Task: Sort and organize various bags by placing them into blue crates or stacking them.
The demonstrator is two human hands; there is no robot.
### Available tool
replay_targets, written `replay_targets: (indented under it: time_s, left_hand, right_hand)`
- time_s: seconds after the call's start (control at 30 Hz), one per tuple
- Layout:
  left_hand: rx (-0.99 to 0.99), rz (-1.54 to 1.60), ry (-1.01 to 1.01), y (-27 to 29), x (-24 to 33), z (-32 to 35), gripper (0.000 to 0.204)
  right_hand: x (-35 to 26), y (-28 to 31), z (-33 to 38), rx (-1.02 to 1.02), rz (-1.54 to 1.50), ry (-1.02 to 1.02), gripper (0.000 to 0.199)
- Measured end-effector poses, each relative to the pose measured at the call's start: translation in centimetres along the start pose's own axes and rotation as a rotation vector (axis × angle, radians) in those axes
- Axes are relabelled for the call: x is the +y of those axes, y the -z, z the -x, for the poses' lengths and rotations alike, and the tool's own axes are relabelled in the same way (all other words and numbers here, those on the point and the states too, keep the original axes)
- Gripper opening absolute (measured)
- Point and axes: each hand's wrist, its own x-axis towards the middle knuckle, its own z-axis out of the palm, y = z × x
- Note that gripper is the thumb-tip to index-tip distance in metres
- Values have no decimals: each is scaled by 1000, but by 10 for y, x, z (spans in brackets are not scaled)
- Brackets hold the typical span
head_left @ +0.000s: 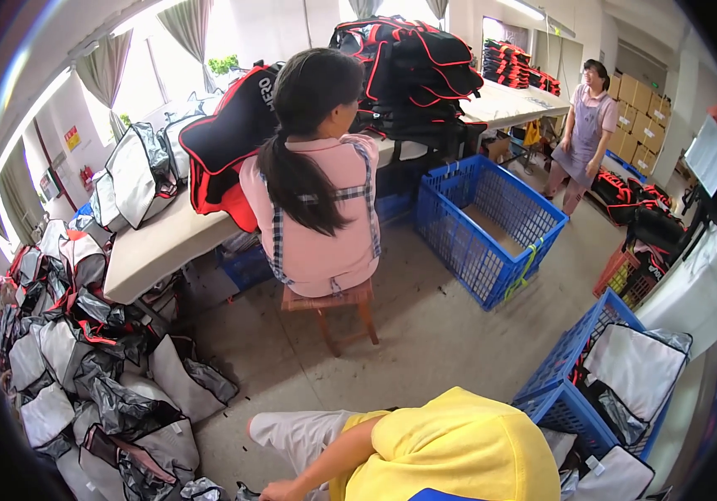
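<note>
Neither of my hands shows in the head view. Closest to me, a person in a yellow top (459, 442) and pale shorts bends low at the lower edge; the bare arm and hand (282, 491) there belong to that person. This hand reaches down by some grey-silver pieces, and what its fingers touch is hidden. Farther off, a person in pink (325, 250) sits on a wooden stool (327, 301), back towards me, at a long table (146, 255). A black bag with red piping (237, 125) stands on the table before that person, whose hands are hidden.
Grey-white bag pieces (116, 376) lie heaped on the left. A large blue crate (492, 225) stands beyond the stool, and another blue crate (559, 409) with bag pieces sits at the right. Black-red bags (408, 75) are stacked behind. A person in an apron (584, 134) stands far right.
</note>
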Motion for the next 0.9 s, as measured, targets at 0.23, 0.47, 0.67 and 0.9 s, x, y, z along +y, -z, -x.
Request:
replay_targets:
  time_s: [0.23, 0.47, 0.67, 0.9]
  left_hand:
    - [-104, 142, -708, -61, -28, -71, 49]
    - [-96, 216, -640, -59, -22, -78, 43]
    - [-226, 362, -267, -43, 5, -77, 34]
    - [-214, 304, -234, -37, 20, -59, 34]
  right_hand:
    - [19, -12, 10, 20, 70, -62, 39]
    - [38, -5, -2, -5, 11, -53, 36]
    - [69, -8, -12, -68, 34, -59, 29]
    - [60, -11, -14, -139, -10, -188, 25]
